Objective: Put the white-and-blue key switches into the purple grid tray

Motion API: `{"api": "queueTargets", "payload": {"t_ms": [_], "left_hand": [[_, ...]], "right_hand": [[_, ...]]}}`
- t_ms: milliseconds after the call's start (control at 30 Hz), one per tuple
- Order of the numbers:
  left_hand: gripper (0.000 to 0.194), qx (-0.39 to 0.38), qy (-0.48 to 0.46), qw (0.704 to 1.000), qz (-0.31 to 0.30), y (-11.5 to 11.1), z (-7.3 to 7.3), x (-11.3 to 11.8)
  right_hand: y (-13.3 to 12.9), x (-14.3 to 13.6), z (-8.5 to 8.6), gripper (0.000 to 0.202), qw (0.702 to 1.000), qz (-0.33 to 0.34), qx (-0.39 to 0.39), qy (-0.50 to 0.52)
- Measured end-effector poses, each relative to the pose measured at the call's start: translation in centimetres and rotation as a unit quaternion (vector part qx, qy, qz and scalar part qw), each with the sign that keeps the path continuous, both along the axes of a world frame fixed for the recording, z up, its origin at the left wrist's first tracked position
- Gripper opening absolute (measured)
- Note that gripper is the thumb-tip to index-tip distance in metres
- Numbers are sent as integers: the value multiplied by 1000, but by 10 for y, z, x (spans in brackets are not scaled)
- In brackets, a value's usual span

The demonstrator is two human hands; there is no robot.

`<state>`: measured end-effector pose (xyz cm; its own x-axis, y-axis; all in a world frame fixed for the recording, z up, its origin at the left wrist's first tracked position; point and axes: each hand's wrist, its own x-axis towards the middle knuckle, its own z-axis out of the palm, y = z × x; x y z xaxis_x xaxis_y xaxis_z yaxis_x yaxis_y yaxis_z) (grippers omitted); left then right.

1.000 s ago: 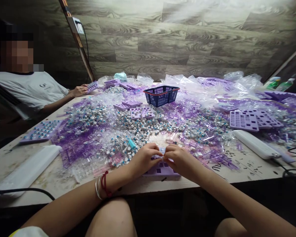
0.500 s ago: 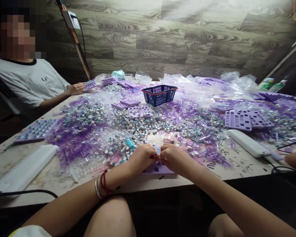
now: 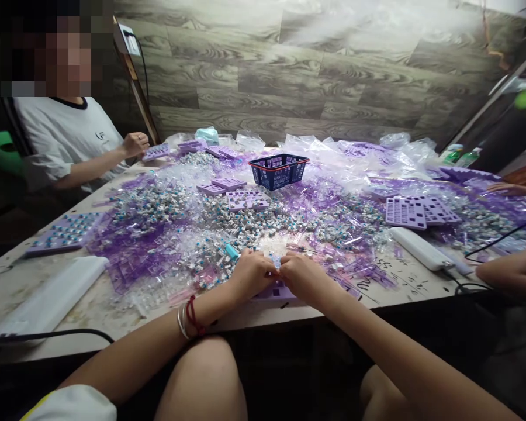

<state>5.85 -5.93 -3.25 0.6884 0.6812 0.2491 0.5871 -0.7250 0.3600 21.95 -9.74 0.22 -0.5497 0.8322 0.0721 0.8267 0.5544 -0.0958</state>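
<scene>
At the front edge of the table, my left hand [image 3: 253,273] and my right hand [image 3: 304,276] meet with their fingertips pinched together. What they grip between them is too small and too covered to name. Just under the hands lies a purple tray with square holes [image 3: 275,292], mostly hidden by them. A turquoise cylinder-shaped piece [image 3: 232,252] rests beside my left hand. Beyond the fingers spreads a heap of small white and grey pieces with blue tips [image 3: 245,225], mixed with clear and purple plastic parts [image 3: 135,257].
A dark blue basket [image 3: 278,173] stands mid-table. Purple trays [image 3: 405,213] are stacked at right, near a white bar-shaped device [image 3: 421,248] with a cable. Another long white bar [image 3: 55,298] lies at left. A co-worker [image 3: 83,134] sits left; another person's arm [image 3: 511,269] rests at right.
The view has turned slightly to the right. My hands stay together over the tray. The co-worker at left has lifted a hand off the purple tray there.
</scene>
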Motion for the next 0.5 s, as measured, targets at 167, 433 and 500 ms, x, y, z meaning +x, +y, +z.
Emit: {"api": "queueTargets", "payload": {"t_ms": [167,433,500], "left_hand": [[8,-34,-63,996,-61,10,1,-7],[15,63,-56,982,172,43,6,-36],[12,75,5,972,224,49,5,-42]], "right_hand": [[0,24,-9,13,981,49,11,189],[22,15,-5,12,965,-55,50,252],[30,4,-3,14,973,-80,33,213]]}}
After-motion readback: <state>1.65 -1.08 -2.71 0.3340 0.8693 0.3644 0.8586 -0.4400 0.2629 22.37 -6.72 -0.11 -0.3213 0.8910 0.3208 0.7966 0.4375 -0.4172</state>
